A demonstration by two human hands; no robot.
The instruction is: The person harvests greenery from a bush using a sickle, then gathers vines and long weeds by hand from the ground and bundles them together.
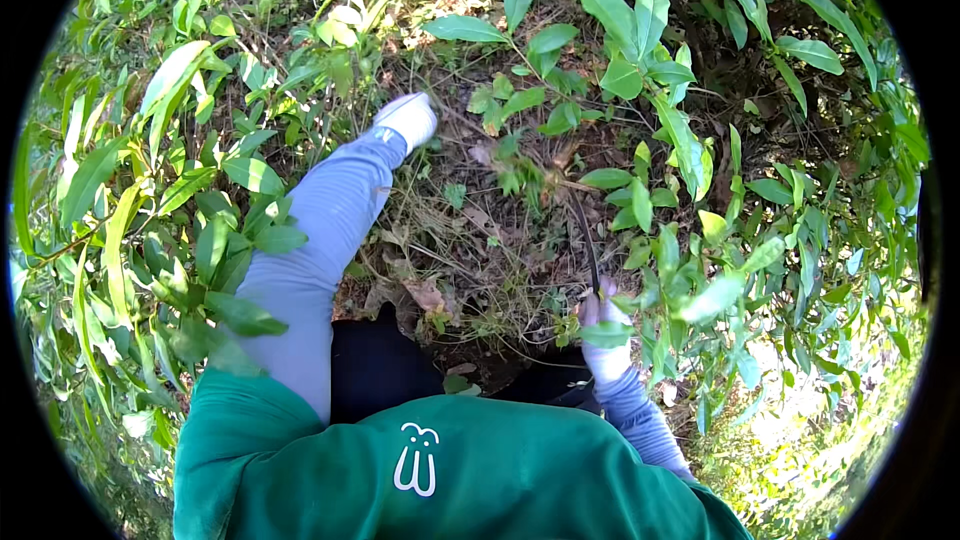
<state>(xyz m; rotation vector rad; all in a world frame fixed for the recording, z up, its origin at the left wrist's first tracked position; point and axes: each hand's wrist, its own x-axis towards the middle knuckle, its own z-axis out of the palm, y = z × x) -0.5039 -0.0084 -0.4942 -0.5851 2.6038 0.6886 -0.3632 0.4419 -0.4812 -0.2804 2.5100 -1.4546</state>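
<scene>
My left hand (407, 118) is stretched forward over the weeds and looks curled. It is washed out by sunlight, so whether it grips any stems cannot be told. At the lower right, close to my body, my right hand (606, 326) is closed around the near end of a thin, dark, curved tool (586, 236), possibly a sickle. Its far end reaches a blurred tuft of leaves (529, 174) and pale stems between the two hands. A leaf partly covers my right hand.
Leafy green shrubs (255, 174) crowd in on the left, and more branches (679, 136) hang over the right side. Dry leaves (426, 294), grass and low weeds cover the ground in front of me. My dark-clothed legs (386, 364) are below.
</scene>
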